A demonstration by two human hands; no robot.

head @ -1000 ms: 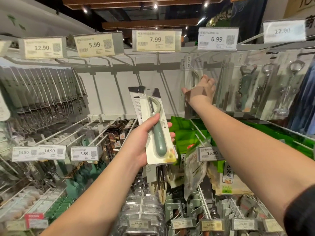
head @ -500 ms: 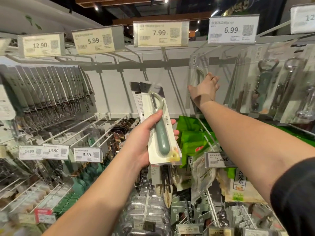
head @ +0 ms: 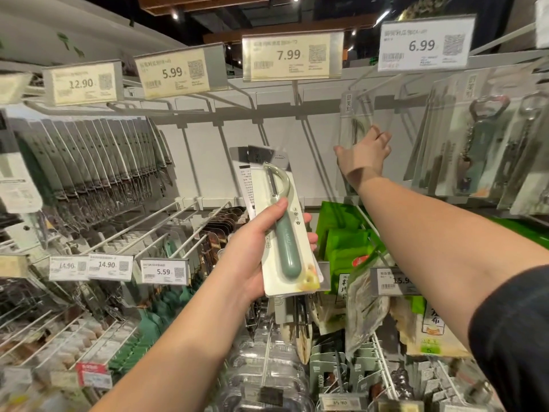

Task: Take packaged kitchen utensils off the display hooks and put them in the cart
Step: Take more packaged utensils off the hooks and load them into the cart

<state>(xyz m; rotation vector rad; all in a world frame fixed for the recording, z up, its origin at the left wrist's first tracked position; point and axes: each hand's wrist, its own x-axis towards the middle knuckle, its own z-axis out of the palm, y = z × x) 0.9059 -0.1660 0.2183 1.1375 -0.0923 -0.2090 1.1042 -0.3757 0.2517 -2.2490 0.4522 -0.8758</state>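
A store pegboard wall holds hooks of utensils. The left hand grips a peeler pack; the right hand pinches a hanging pack. It should slide straight along its hook, not be yanked down.

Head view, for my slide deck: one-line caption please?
Left hand holds a packaged peeler while right hand reaches a hanging package under the 6.99 tag.

Two hands, two held packages, nine price tags.
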